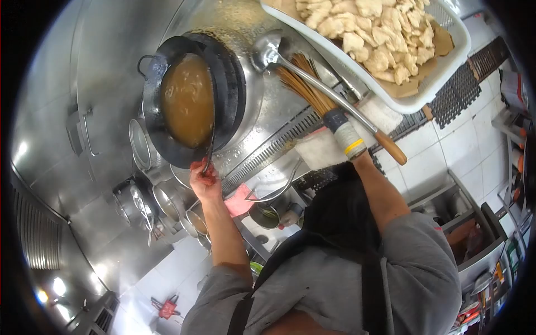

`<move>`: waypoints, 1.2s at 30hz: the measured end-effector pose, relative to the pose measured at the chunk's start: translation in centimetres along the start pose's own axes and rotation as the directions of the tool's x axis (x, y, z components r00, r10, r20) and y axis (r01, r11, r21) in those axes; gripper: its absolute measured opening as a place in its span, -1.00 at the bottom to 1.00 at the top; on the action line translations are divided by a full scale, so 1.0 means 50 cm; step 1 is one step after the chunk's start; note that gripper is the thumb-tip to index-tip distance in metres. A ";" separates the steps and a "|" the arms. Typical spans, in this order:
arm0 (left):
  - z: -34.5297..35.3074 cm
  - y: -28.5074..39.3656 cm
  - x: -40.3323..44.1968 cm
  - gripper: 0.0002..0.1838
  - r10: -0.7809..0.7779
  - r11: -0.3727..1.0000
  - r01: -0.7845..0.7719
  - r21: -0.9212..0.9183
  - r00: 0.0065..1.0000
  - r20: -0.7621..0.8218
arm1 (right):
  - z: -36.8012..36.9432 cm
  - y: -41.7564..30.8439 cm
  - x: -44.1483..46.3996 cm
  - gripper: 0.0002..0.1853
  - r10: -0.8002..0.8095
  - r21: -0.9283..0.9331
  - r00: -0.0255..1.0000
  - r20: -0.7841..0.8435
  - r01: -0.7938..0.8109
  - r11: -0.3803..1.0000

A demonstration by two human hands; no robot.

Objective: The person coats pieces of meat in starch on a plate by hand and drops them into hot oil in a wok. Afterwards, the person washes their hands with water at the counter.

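Observation:
A dark wok [153, 125] with brown liquid in it is tilted over the stove at the upper left. My left hand [205, 180] is closed round the near edge of the wok, with something red between the fingers and the metal. To the right, my right hand [360, 157] is mostly hidden behind the taped handle end of a bamboo brush [312, 92] and grips it. The brush's bristles point up and left. A steel ladle [318, 84] with a wooden handle lies across the brush.
A white basket [413, 106] of pale meat pieces stands at the upper right. White cloths [321, 149] and a pink cloth [240, 201] lie along the stove's near edge. Several pots hang or stand below the wok. A slotted drain [273, 142] crosses the stove front.

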State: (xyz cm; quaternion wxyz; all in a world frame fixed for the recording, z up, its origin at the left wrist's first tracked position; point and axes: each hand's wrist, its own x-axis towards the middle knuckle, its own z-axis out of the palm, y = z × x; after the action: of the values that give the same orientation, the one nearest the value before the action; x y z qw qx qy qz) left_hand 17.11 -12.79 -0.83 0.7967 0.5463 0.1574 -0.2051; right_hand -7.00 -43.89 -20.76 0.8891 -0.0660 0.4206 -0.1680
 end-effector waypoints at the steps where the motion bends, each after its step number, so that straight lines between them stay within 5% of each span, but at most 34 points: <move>1: -0.010 0.003 -0.001 -0.82 -0.029 1.000 0.030 -0.001 0.995 0.091 | -0.001 0.004 -0.003 -0.77 -0.059 0.100 0.998 0.010 0.058 0.993; 13: 0.006 -0.002 -0.008 -0.82 -0.008 1.000 0.010 0.018 0.994 -0.108 | -0.010 0.014 -0.010 -0.79 -0.093 0.053 0.996 -0.002 0.093 0.994; 20: 0.003 -0.006 -0.006 -0.75 0.003 1.000 -0.002 0.031 1.000 -0.029 | -0.023 0.027 0.016 -0.80 -0.128 0.066 0.992 -0.021 0.129 0.989; 25: 0.018 -0.017 -0.017 -0.79 0.018 1.000 -0.016 0.025 0.998 -0.067 | -0.027 0.036 0.041 -0.81 -0.379 -0.231 0.915 0.137 0.401 0.886; 27: -0.003 -0.018 -0.012 -0.80 0.017 0.999 -0.016 0.028 1.000 -0.024 | 0.006 -0.004 0.018 -0.80 0.113 0.137 0.992 -0.063 -0.104 0.985; 28: -0.006 -0.018 -0.010 -0.81 0.029 0.999 -0.029 0.016 0.999 0.023 | 0.019 -0.029 0.005 -0.74 0.145 -0.070 0.985 -0.091 -0.151 0.986; 31: 0.000 -0.017 -0.014 -0.78 0.018 0.999 -0.018 0.038 1.000 -0.006 | 0.004 -0.012 0.019 -0.70 -0.035 -0.283 0.999 -0.003 0.033 0.959; 33: -0.006 -0.014 -0.009 -0.77 -0.001 1.000 0.001 0.031 1.000 0.013 | 0.000 -0.016 0.015 -0.69 0.090 -0.106 0.996 -0.029 -0.092 0.990; 36: -0.009 -0.015 -0.010 -0.74 -0.003 1.000 0.003 0.029 1.000 0.024 | 0.004 -0.024 0.011 -0.69 -0.054 -0.362 0.997 0.046 0.067 0.930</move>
State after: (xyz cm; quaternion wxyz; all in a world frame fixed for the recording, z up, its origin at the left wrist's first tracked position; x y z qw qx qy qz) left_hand 16.30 -12.50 -1.35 0.7903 0.5550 0.1456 -0.2151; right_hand -6.80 -45.21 -20.71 0.8633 -0.2451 0.4262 -0.1137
